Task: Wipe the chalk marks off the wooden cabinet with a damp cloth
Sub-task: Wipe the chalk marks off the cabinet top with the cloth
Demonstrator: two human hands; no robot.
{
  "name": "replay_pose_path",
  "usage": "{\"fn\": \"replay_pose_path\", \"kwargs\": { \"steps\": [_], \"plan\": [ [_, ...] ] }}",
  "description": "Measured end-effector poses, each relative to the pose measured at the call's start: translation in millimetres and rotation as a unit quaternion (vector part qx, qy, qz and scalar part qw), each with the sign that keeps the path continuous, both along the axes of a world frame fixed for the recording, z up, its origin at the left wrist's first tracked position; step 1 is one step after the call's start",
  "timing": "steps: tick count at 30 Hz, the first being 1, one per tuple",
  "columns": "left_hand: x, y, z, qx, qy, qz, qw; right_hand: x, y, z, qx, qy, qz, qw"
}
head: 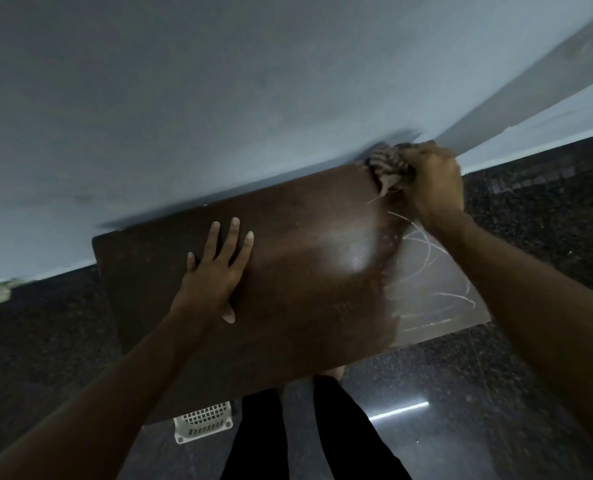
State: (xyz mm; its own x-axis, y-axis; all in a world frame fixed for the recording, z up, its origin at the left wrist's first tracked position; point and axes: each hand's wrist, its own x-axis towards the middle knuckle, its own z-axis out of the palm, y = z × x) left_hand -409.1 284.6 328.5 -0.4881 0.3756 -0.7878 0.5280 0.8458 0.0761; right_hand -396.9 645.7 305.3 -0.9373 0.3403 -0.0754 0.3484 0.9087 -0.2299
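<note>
While the left hand [215, 271] lies flat with fingers spread on the dark wooden cabinet [288, 271] top, the right hand [433, 181] grips a bunched striped cloth [386, 164] at the far right corner against the wall [218, 98]. White chalk marks [426, 265] cover the right end, just beside a shiny patch.

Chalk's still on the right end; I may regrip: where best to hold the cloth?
Probably the bunched right part, from the right, as the right hand grips it: the cloth is wadded at the back corner of the cabinet, by the wall, striped folds free.
</note>
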Motion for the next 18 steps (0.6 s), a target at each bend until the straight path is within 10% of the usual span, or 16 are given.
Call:
{"fn": "replay_pose_path", "kwargs": {
  "steps": [5,18],
  "plan": [
    [0.2,0.3,1.6,-0.005,0.001,0.002,1.000,-20.0,-17.9,-8.3,0.025,0.005,-0.118,0.993],
    [-1.5,1.3,-0.2,-0.007,-0.013,0.024,1.000,-12.4,-77.0,-7.9,-0.055,0.034,0.105,0.992]
  ]
}}
